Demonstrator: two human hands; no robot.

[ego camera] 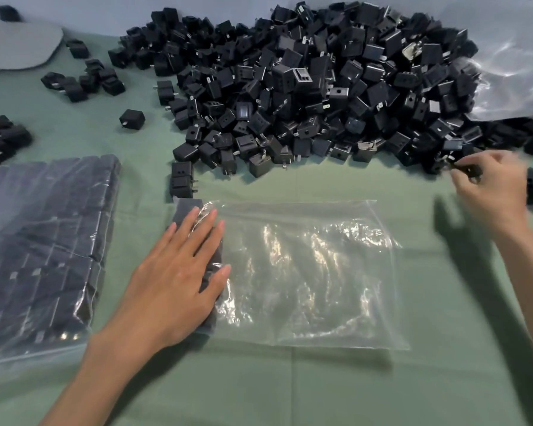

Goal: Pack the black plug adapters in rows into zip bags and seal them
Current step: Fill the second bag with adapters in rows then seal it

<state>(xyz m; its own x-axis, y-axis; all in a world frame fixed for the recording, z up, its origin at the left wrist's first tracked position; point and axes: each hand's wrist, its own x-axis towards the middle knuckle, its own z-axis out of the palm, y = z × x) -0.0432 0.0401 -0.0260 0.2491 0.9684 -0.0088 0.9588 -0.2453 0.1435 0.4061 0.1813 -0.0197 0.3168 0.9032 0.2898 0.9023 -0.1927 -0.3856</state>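
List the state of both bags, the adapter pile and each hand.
Middle zip bag: flat, mostly empty, adapters only at its left end.
Left zip bag: full of adapters in rows; seal unclear.
Adapter pile: loose, unpacked.
Left hand: flat, pressing the middle bag's adapters.
Right hand: pinching an adapter at the pile's edge.

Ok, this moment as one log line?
left hand: flat on row in bag | right hand: pinches adapter by pile | bag: mostly empty

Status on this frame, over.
Left hand flat on adapter row at left end of zip bag. Right hand pinching an adapter at edge of pile. Nothing blocking.
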